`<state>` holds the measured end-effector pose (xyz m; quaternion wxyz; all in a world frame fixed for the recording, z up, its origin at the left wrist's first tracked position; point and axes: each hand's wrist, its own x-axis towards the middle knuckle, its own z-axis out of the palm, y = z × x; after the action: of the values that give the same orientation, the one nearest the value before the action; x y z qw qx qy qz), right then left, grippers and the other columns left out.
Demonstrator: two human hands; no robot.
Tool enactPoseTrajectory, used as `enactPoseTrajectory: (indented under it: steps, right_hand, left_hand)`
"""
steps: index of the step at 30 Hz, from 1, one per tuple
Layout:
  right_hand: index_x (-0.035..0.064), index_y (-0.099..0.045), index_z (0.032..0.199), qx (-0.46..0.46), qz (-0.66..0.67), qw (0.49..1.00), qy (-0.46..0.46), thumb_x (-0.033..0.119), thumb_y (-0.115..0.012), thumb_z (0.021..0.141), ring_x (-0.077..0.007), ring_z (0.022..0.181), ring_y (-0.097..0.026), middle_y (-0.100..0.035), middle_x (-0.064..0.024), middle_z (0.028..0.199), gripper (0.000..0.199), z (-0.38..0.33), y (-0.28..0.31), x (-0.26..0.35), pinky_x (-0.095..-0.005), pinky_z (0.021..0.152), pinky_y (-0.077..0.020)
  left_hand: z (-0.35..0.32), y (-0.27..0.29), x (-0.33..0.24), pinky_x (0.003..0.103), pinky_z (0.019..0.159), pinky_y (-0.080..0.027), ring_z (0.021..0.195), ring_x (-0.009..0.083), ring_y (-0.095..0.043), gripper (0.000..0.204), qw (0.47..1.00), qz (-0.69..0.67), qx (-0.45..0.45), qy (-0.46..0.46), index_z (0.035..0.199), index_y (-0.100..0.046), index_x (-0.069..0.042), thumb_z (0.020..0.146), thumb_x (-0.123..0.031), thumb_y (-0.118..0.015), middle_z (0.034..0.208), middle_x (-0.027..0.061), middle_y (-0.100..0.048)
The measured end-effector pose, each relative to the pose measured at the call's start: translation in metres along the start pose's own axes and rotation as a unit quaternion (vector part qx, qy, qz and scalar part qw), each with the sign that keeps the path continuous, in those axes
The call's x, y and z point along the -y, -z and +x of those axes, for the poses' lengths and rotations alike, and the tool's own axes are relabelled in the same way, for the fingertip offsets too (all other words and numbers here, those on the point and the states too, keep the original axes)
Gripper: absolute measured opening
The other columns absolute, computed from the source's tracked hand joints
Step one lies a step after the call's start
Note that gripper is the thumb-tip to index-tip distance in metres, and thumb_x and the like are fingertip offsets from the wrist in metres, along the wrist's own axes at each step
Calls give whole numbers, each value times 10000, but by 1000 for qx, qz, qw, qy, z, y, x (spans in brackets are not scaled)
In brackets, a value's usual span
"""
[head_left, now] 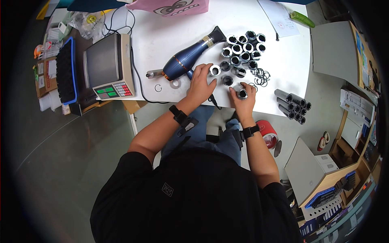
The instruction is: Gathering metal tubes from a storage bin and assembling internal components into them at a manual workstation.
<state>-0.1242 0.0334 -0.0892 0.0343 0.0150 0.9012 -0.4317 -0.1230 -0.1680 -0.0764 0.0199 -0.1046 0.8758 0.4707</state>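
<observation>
My left hand is closed around a short metal tube with a bright rim, its fingers on the left side and the thumb lower right. My right hand has thumb and fingers around another metal tube near the table's front edge. Between and beyond my hands, several similar tubes stand upright in a cluster. A loose pile of thin dark rings lies just right of them. Left of the cluster lies a dark blue hair dryer, close to my left fingers.
A weighing scale stands at the left of the white table. A longer metal tube, a single open ring and a flat washer lie near the dryer. Several tubes lie stacked at the right edge. A pink bag is at the back.
</observation>
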Motion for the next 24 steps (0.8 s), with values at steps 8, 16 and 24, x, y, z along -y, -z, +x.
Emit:
enactPoseTrajectory:
  steps: [8,16,24]
  right_hand:
    - [-12,-624,1234,-3,53,998,16,135,-796,824,-288,952,-647,-597,-171,1115,469,16,-15,-3,-366,846,-538]
    - [-32,-563,1313,26,126,989,-73,-16,-667,838,-183,817,-651,-605,-152,1075,487,7,-19,-14,-291,776,-553]
    - [2,-648,1190,-5,133,990,-55,-11,-647,872,-151,767,-634,-645,-119,1008,318,-50,60,-34,-283,742,-545]
  left_hand:
    - [9,-9,-3,409,911,-535,1048,348,-625,499,997,-69,-7,35,1306,-505,-13,843,32,-684,1241,191,-507]
    - [15,-9,3,381,873,-545,1002,310,-621,502,1000,-20,-23,6,1316,-501,-6,837,79,-620,1227,196,-516]
    - [-10,10,18,300,758,-523,852,161,-595,363,996,-85,-42,-5,1263,-516,37,910,47,-597,1103,140,-566]
